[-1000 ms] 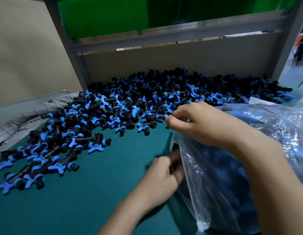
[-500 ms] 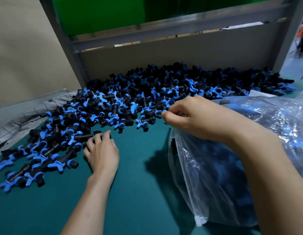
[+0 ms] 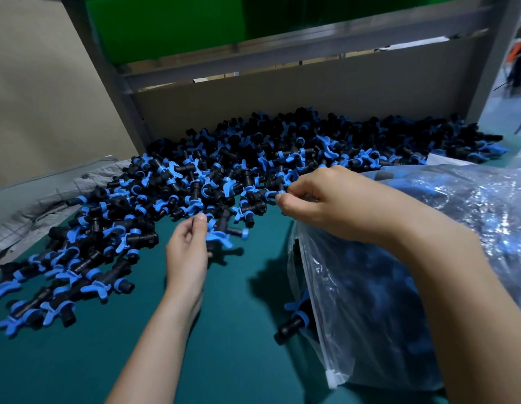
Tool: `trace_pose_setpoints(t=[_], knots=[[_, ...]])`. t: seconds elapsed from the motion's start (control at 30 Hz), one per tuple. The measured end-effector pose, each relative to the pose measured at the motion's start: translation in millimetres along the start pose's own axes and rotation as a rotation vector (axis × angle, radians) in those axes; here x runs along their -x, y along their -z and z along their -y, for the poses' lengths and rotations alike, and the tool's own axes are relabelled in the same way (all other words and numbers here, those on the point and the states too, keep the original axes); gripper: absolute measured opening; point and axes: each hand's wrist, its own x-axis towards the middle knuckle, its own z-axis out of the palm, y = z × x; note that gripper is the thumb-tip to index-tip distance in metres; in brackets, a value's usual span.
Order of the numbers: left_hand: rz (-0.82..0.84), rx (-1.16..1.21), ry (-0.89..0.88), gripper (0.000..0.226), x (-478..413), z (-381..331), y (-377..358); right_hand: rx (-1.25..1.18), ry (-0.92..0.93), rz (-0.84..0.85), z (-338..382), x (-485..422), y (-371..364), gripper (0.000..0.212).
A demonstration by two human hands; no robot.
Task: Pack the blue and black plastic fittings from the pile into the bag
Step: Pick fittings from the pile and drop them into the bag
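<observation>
A large pile of blue and black plastic fittings (image 3: 253, 158) covers the far half of the green table (image 3: 230, 354). My left hand (image 3: 185, 252) holds a blue and black fitting (image 3: 224, 234) just above the table, at the pile's near edge. My right hand (image 3: 329, 199) pinches the upper edge of the clear plastic bag (image 3: 370, 301), holding its mouth up. The bag lies at the right and is full of fittings. One fitting (image 3: 294, 322) pokes out of the bag's mouth onto the table.
A grey metal frame (image 3: 119, 83) and a beige board (image 3: 297, 91) stand behind the pile. Grey cloth (image 3: 35, 199) lies at the table's left edge. More loose fittings (image 3: 64, 275) spread along the near left.
My left hand left the bag's mouth, reached to the pile's near edge and has picked up a fitting. My right hand kept its pinch on the bag's edge.
</observation>
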Motion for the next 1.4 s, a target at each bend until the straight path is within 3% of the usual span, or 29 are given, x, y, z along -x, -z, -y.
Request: trace_pose_setpoints(t=[0.1,0.57,0.83,1.07,1.4], knots=[[0.099,0.344,0.268,0.019,10,-4,-7,0.007,0.007,0.008,1,0,1,0.049],[0.099,0.604,0.463,0.022,10,-9,-10,-0.003,0.017,0.007,0,0,0,0.049],[0.162,0.573,0.432,0.014,11,-7,-9,0.013,0.004,0.010,1,1,0,0.050],[0.161,0.384,0.308,0.010,13,-1,-12,0.012,0.002,0.001,0,0,0,0.051],[0.196,0.420,0.190,0.025,13,-2,-17,0.000,0.006,-0.001,-1,-1,0,0.051]])
